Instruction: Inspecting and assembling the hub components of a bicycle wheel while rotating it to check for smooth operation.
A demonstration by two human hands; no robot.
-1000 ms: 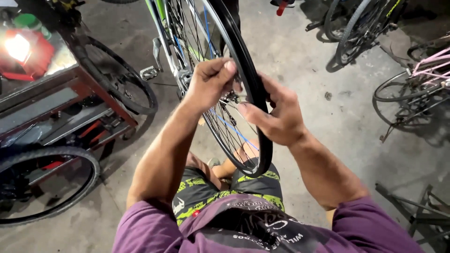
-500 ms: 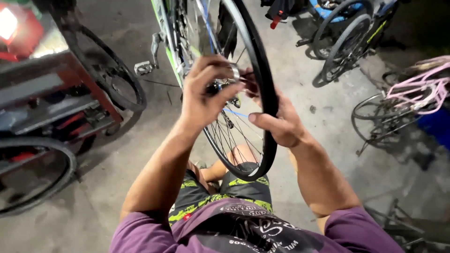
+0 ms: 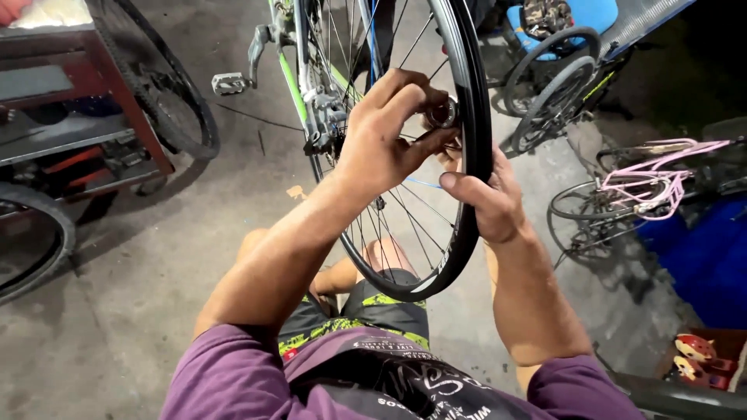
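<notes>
A black-rimmed bicycle wheel (image 3: 470,117) with thin spokes stands upright in front of me, its lower edge over my knees. My left hand (image 3: 387,136) reaches through to the wheel's hub (image 3: 444,113), with fingers and thumb pinched on the metal hub end. My right hand (image 3: 489,196) is wrapped around the rim on the right side, thumb lying across the tyre-side edge. A green and white bicycle frame (image 3: 294,78) with a pedal (image 3: 229,82) stands just behind the wheel.
A red metal rack (image 3: 117,93) with shelves stands at left, with black tyres (image 3: 183,101) leaning on it. Several bicycles are parked at right: a blue one (image 3: 560,70) and a pink one (image 3: 661,175). A blue bin (image 3: 700,257) sits at far right on the concrete floor.
The view has tilted right and closer. My left hand has shifted from the spokes onto the hub, and my right hand keeps its hold on the rim.
</notes>
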